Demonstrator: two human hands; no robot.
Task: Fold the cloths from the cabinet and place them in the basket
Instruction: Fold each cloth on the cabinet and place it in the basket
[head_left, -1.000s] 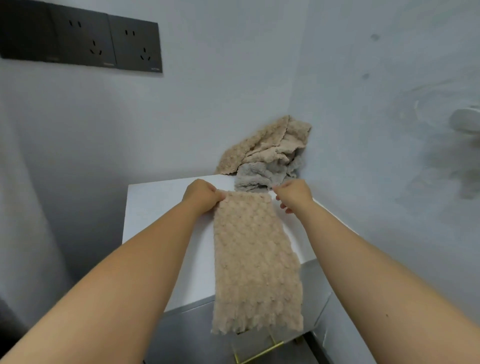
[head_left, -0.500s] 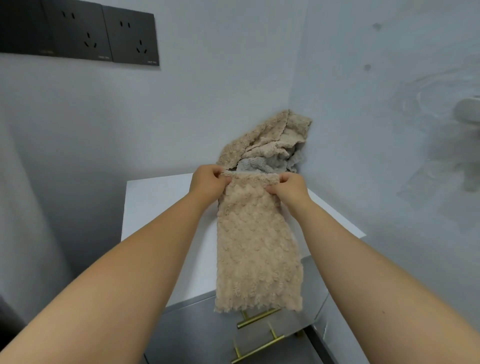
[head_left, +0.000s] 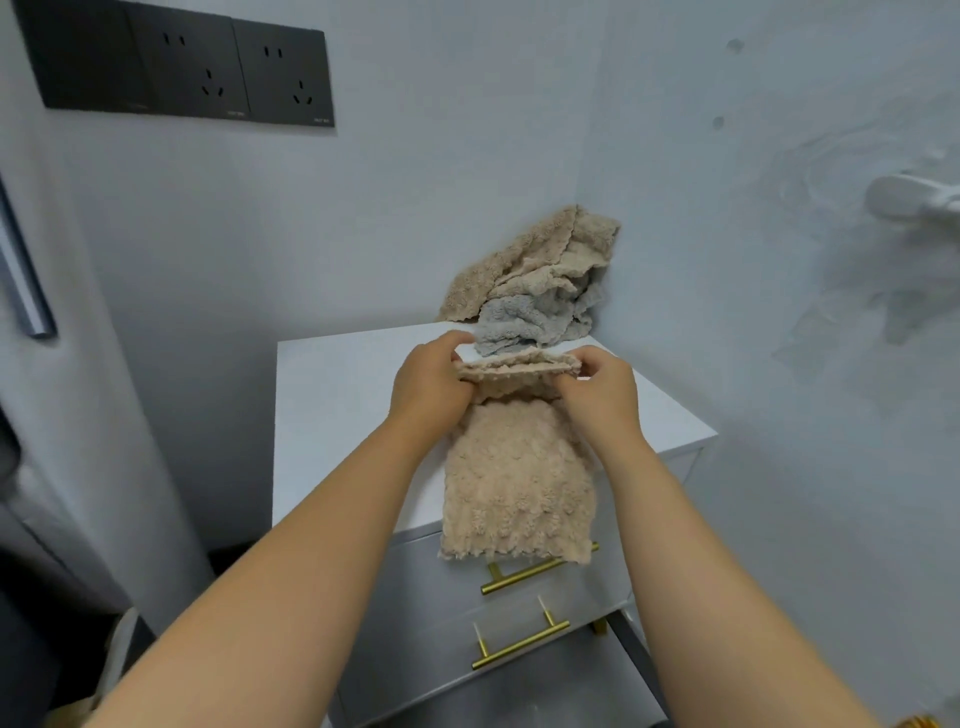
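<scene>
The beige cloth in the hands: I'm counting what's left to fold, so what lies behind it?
Behind the beige cloth, a crumpled pile sits in the corner on the cabinet top: beige cloths over a grey cloth. Folds hide how many there are.

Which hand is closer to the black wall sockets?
Left. The left hand pinches the top edge of the beige cloth, below-right of the sockets; the right hand pinches that edge farther right.

The cloth (head_left: 517, 478) drapes over the cabinet's (head_left: 337, 395) front edge, with the cloth pile (head_left: 540, 286) behind it on top.
</scene>
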